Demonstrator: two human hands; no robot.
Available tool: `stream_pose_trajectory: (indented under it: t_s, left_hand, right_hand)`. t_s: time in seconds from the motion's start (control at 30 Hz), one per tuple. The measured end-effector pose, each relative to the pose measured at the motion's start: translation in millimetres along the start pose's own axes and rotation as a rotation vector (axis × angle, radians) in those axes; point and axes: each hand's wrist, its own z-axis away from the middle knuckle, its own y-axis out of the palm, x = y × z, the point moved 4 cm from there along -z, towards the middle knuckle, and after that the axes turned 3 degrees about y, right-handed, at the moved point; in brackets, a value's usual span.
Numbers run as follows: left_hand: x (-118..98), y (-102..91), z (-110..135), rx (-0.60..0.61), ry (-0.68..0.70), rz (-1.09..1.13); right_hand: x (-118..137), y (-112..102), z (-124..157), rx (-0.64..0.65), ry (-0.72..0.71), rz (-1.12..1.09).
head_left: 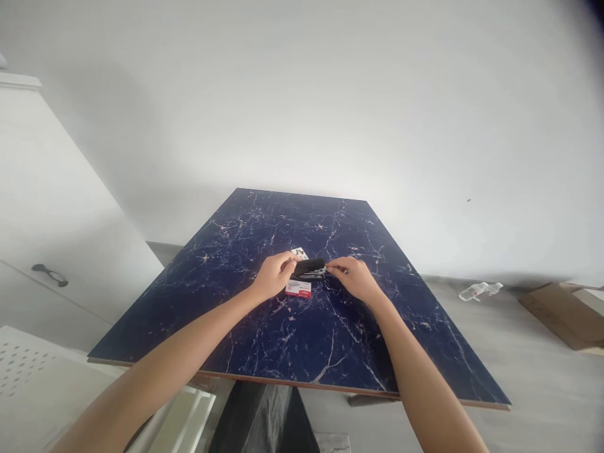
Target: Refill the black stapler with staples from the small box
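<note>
A black stapler (pixel 309 268) sits over the middle of the dark blue marbled table (pixel 283 220), its metal parts showing along the near side. My left hand (pixel 275 275) grips its left end between thumb and fingers. At the right end, the thumb and fingertips of my right hand (pixel 352 275) pinch together by the metal front; whatever is between them is too small to make out. Just in front of the stapler lies a small red and white box (pixel 299 289). Behind it, partly covered by the left fingers, is a white printed card or packet (pixel 299 253).
A white cabinet (pixel 61 189) with a dark handle stands left of the table. On the floor to the right are a clear plastic bottle (pixel 477 291) and a cardboard box (pixel 561 314). A pale wall rises behind the table. Something black (pixel 259 415) is below the near edge.
</note>
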Motion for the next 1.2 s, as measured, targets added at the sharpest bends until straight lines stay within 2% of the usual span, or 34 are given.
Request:
stream_pose_trajectory:
  t_s: [0.3, 1.03, 1.2]
  left_hand:
    - [-1.7, -1.2, -0.1, 0.02, -0.002, -0.011]
    - [1.9, -0.6, 0.1, 0.017, 0.001, -0.035]
    - [-4.8, 0.0, 0.7, 0.023, 0.012, -0.046]
  right_hand:
    - [-0.3, 4.3, -0.3, 0.03, -0.051, 0.069]
    - [2.5, 4.2, 0.3, 0.039, -0.047, 0.09]
    - [2.9, 7.1, 0.6, 0.057, -0.065, 0.127]
